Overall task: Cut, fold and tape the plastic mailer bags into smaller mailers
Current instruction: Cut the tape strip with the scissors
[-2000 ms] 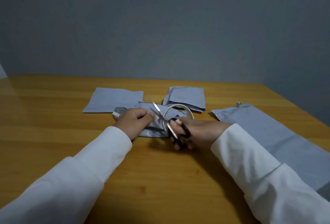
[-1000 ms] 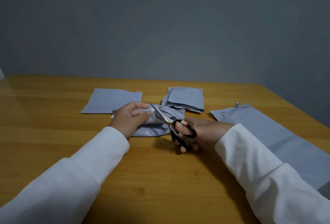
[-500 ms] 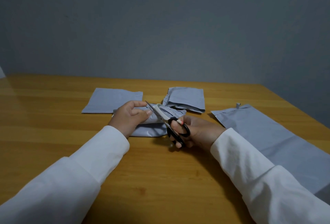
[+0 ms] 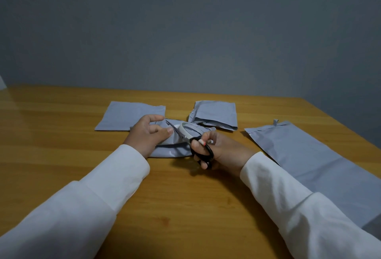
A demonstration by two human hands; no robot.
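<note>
- Left of middle, the left hand pinches the folded bag down.
- In the middle, the scissors now look nearly closed (wider a moment ago), so a snip is likely done.
- The right hand grips the handles.
- At right, a big bag waits uncut.

Wooden surface smooth, satin-sheened; grey plastic mailers at 3 o'clock matt, the folded mailer glossier; scissors bright metal, black plastic handles; sleeves white matt cloth.
</note>
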